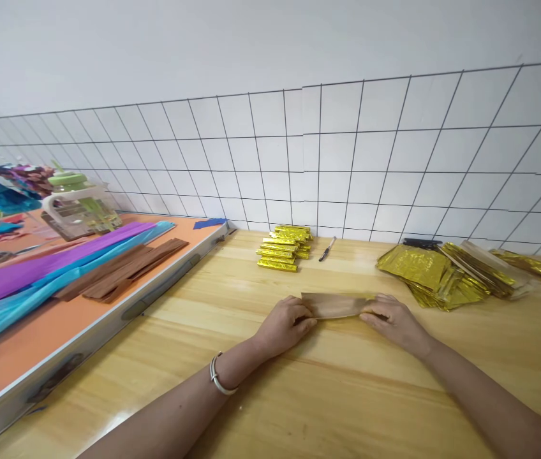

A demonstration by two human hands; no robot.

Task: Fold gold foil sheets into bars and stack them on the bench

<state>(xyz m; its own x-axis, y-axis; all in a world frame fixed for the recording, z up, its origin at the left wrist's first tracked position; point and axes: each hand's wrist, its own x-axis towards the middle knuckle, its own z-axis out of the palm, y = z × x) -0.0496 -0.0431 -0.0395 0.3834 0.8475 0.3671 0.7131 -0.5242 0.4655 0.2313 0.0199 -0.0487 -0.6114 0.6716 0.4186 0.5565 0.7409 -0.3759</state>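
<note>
Gripping a brown-and-gold strip (335,306) by its two ends, you are spanning it sideways between your hands in the head view. Your left hand (286,324) is pinching its left end between thumb and fingers; your right hand (393,322) is pinching its right end. The strip is spanning the middle of the wooden surface (318,389). Beyond it, folded gold bundles (277,262) are lying stacked near a pen (327,249), and gold sheets (416,264) are lying piled farther right.
</note>
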